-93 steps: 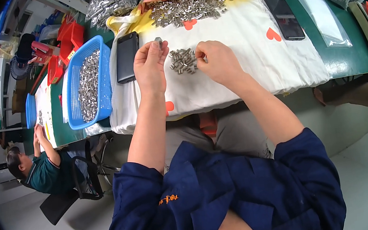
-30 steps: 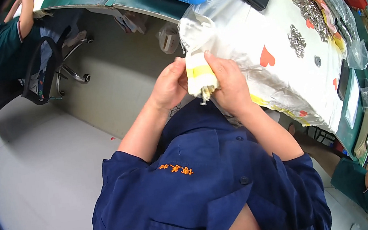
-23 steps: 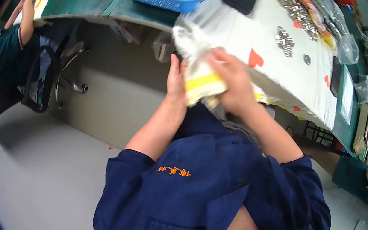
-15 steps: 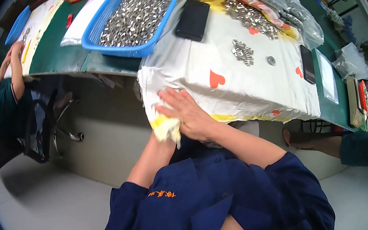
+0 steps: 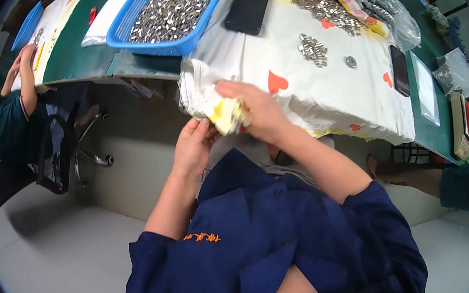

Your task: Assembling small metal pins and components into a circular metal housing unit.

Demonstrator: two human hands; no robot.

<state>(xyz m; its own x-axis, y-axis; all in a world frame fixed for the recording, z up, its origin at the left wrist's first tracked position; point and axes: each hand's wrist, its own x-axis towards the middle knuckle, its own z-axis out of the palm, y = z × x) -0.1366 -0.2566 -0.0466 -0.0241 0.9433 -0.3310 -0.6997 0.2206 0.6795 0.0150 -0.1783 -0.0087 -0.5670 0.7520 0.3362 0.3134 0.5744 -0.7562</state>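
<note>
Cloth (image 5: 310, 90) covers the table (image 5: 78, 61) and runs from the far heap right into the grip, where its near-left corner (image 5: 224, 115) hangs off the edge, bunched. The right hand (image 5: 263, 113) is closed around that bunch, apparently because loose fabric is easier to control gathered than flat. The left hand (image 5: 192, 147) has curled fingertips touching the bunch from below, seemingly to steady it; whether they pinch it I cannot tell, since the fingers overlap.

Beyond the grip and to its right, a small pile (image 5: 313, 50) of metal pieces sits well inside the cloth, with a grey disc (image 5: 351, 62) just right of it; that spacing probably spares both from a tug at the corner. Farther off, the heap (image 5: 326, 7) lies against a gathered cloth rim, which likely stops pieces rolling away. Left of that, past the grip, the phone (image 5: 247, 9) may weigh the cloth down. Farther left, the basket (image 5: 160, 51) keeps many more pieces within its walls.
</note>
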